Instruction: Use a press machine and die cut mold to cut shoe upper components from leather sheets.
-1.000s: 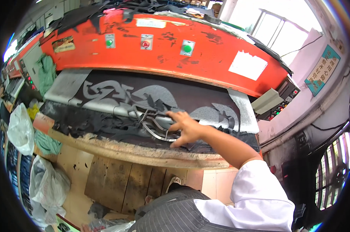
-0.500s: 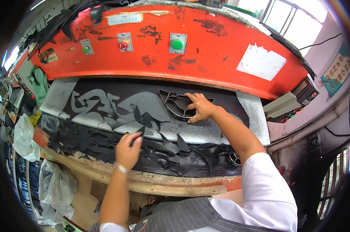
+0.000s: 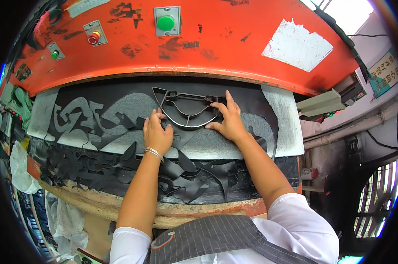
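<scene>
A metal cutting die (image 3: pixel 189 126), a curved strip-steel outline with inner bars, lies on the dark sheet of material (image 3: pixel 247 94) spread over the pale press bed (image 3: pixel 283 116). My right hand (image 3: pixel 230 122) grips its right end, thumb at the near rim and fingers over the far side. At the die's left edge is my left hand (image 3: pixel 158 135), fingers apart, fingertips at or very near the metal; whether they touch it I cannot tell. Left of the hands, cut-out gaps in the sheet show the bed beneath. Loose black scraps (image 3: pixel 186 174) lie around my left wrist.
Above the bed hangs the red press beam (image 3: pixel 225 53) with a green button (image 3: pixel 166 23) and a red knob (image 3: pixel 93 38). More scraps fill the black ledge before the wooden front edge (image 3: pixel 177 209). A plastic bag (image 3: pixel 23 169) hangs at the left; a pipe (image 3: pixel 348 125) runs along the right wall.
My left hand has moved up from the scraps to the die's left side, with the dark scrap by its fingers gone. My right hand stays on the die. The view has shifted closer.
</scene>
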